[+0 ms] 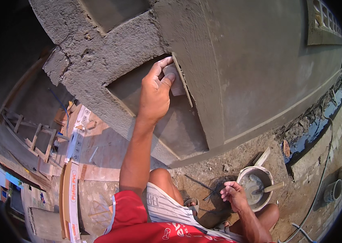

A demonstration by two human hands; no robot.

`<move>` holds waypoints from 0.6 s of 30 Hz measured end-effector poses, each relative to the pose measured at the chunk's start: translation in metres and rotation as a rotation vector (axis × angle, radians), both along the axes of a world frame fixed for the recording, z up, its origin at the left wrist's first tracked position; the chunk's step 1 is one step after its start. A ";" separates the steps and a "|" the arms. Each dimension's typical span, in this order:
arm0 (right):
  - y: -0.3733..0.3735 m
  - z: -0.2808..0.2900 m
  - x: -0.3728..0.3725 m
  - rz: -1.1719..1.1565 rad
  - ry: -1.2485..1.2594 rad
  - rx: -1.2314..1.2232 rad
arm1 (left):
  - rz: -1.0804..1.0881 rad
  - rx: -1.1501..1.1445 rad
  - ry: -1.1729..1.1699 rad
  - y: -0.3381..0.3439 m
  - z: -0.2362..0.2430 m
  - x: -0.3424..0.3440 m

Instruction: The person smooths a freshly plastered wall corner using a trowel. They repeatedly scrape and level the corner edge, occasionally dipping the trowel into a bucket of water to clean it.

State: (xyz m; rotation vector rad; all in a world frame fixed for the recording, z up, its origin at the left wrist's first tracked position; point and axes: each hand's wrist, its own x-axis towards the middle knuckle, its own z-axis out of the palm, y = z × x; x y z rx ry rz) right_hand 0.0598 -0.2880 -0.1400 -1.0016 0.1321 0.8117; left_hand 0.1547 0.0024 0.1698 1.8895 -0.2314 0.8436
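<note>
My left hand [154,95] reaches up into a recessed panel [185,135] in the grey rendered wall. Its fingers and thumb are closed on a small flat greyish piece [175,83], pressed by the recess's right-hand edge; I cannot make out its material. A thin raised mortar lip [184,81] runs along that edge. Low on the right, my right hand [235,196] hovers in front of a bucket [240,178], its fingers loosely curled and apart with nothing visible in them. Wet grey cement mix [252,189] lies in the bucket, and a tool's wooden handle [274,187] sticks out over the rim.
Rough unfinished plaster [90,52] borders the recess. Long boxes [73,198] and a wooden frame [41,141] are at left. A hose [325,162] crosses the ground at right beside a water-filled ditch [308,139]. Another bucket [332,191] stands far right.
</note>
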 end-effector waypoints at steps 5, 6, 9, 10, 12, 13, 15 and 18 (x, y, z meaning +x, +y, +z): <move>-0.001 -0.008 0.001 0.003 0.012 0.001 | 0.090 0.092 -0.008 -0.003 -0.016 0.004; -0.001 -0.010 0.001 0.010 0.012 0.003 | 0.091 0.095 -0.004 -0.003 -0.022 0.004; 0.003 -0.009 0.001 0.037 0.011 0.008 | 0.107 0.102 0.038 -0.001 -0.043 0.000; 0.005 -0.008 0.001 0.045 0.011 0.007 | 0.119 0.125 0.044 0.002 -0.055 -0.001; 0.003 -0.007 0.001 0.032 0.003 0.005 | 0.054 -0.004 0.097 -0.004 -0.071 -0.004; 0.003 -0.007 0.001 0.027 0.000 0.004 | 0.055 0.009 0.095 -0.003 -0.073 -0.007; 0.001 -0.005 0.001 0.024 -0.009 0.003 | 0.054 0.035 0.091 -0.002 -0.066 -0.015; 0.000 -0.003 0.001 0.018 -0.016 0.013 | 0.002 -0.018 -0.033 0.003 -0.041 -0.012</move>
